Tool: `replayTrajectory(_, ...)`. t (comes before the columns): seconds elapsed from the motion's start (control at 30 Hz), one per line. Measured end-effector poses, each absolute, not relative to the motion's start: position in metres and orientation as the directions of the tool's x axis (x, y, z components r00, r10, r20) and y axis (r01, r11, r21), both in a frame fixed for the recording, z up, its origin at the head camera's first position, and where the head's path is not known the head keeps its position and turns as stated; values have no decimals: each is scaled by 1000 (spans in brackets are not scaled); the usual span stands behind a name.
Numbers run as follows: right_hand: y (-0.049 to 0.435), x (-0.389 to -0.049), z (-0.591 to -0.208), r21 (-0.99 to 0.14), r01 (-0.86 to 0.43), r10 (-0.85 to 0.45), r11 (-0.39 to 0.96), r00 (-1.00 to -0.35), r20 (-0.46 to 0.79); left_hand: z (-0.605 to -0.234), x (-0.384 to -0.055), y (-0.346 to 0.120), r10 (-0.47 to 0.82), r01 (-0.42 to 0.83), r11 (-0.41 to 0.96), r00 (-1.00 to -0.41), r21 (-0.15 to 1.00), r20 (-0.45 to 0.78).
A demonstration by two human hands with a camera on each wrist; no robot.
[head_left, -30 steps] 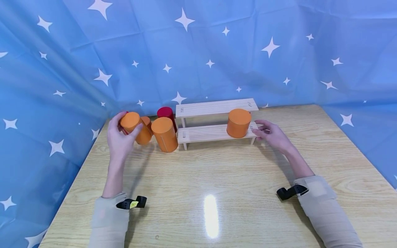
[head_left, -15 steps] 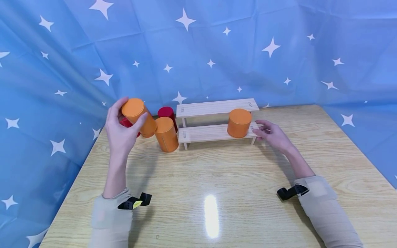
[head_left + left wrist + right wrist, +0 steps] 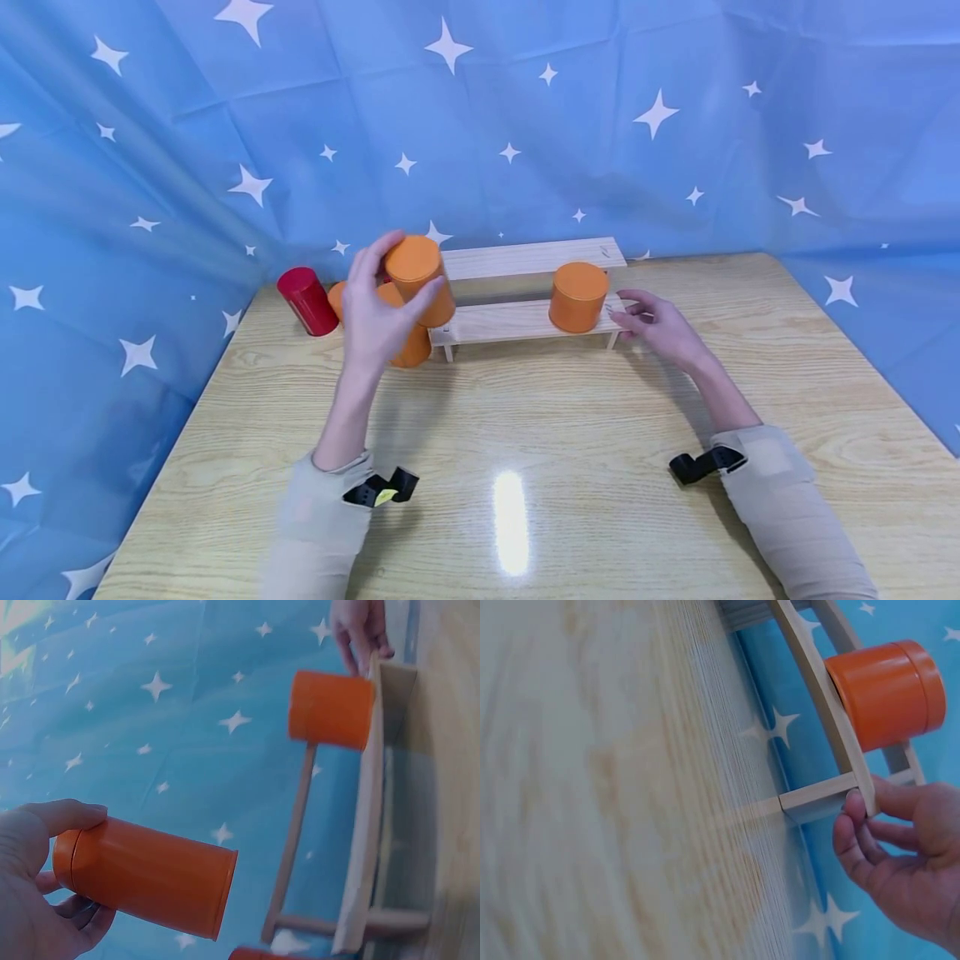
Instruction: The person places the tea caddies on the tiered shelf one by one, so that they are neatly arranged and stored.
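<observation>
My left hand (image 3: 375, 321) grips an orange cylindrical canister (image 3: 154, 877) near its lidded end, thumb on one side and fingers on the other. In the head view the canister is held up, slightly tilted, in front of the left end of a two-tier wooden shelf (image 3: 510, 321). A shorter orange canister (image 3: 579, 297) stands on the lower tier toward the right. Beside it, my right hand (image 3: 915, 855) pinches the right end of the lower board between thumb and fingers.
A red canister (image 3: 308, 302) stands tilted at the table's back left. Two more orange canisters are partly hidden behind my left hand, one of them (image 3: 411, 348) close to the shelf's left end. A blue star-printed cloth (image 3: 480, 125) hangs behind the table (image 3: 600, 467).
My left hand has lifted the orange canister from the back-left group and carried it right toward the shelf. The red canister at the left has come into view. My right hand stays put.
</observation>
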State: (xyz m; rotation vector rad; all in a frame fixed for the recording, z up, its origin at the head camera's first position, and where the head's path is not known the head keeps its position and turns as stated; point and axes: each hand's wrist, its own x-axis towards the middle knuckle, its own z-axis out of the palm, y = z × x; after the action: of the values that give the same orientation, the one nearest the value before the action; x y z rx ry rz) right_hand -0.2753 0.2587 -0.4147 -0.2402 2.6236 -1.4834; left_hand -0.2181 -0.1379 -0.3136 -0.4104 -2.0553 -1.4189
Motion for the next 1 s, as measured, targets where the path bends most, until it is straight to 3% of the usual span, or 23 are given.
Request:
replayTrajectory(0.47,258,-275,-415,-859,-81,-199,506,-980,-25,-337,-232,-71,20,504,355,-846,788,532)
replayTrajectory(1.0,259,-275,-415,-860,-80,-202,503,-979,-27,-359,-261,-33,64,405,394,-908,825,415)
